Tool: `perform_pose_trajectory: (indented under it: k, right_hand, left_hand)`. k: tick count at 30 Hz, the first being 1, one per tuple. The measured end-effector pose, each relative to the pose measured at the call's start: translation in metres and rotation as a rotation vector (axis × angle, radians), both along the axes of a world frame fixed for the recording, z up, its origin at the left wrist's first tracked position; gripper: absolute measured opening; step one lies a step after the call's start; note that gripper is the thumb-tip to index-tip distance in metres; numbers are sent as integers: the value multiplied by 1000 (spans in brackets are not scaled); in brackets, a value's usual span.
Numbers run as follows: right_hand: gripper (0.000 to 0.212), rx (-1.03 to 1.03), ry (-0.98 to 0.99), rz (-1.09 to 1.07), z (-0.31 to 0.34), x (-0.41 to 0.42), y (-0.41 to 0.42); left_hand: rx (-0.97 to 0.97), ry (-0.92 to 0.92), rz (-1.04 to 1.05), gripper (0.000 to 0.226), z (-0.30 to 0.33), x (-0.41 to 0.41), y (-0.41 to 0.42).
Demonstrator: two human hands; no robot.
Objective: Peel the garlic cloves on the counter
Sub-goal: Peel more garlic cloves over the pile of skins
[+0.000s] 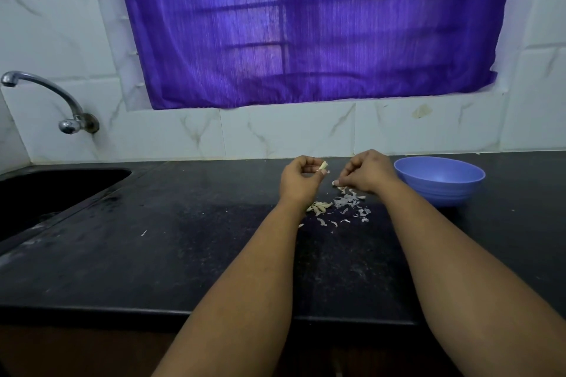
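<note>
Two bare forearms reach over a black counter (pixel 183 239), its polished stone speckled and dusted with pale smears. Left hand (pixel 301 182) is raised, fingers curled, pinching a small cream clove (pixel 322 166) at the fingertips — a papery flap of skin sticks out from it. Right hand (pixel 369 173) sits just beside it, lower, fingers curled in with one fingertip pointing down over the peels; whether it pinches a scrap of skin I cannot tell. Below the hands lies a small heap of cloves (pixel 318 207), slim and pointed, touching one another. Just right of the heap, thin whitish peels (pixel 352 203) are scattered — flaky, curled, some near translucent. One stray flake (pixel 143 233) lies well apart to the left. A round bowl (pixel 439 180) of smooth blue plastic stands near the right wrist. At far left a dark sink (pixel 55 190) is sunk into the counter, with a curved chrome tap (pixel 46 95) above it on marbled white tiles (pixel 284 131). A purple ribbed curtain (pixel 306 24) hangs over the window.
</note>
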State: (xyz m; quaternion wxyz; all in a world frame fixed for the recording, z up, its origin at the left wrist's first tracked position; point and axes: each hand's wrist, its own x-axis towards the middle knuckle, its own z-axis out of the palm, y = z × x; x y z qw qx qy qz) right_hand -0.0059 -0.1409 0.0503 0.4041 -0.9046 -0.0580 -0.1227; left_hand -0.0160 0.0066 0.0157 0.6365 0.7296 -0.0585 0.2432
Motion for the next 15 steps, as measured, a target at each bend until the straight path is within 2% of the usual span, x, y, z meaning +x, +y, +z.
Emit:
perform_pose_trajectory:
  k: [2,5,9,15]
  right_hand:
    - [10,20,7,49,0,0,2]
    - [24,125,18,85,-1,2,9]
    - [5,310,-54,172,-4,1,16]
    - [16,324,-122,159,-4,-1,18]
  left_hand:
    - [16,9,16,14,0,0,0]
    - [53,15,53,15,-1,2,2]
    - [98,0,74,10,-2,2,2]
    - [123,7,64,9,-2,5,4]
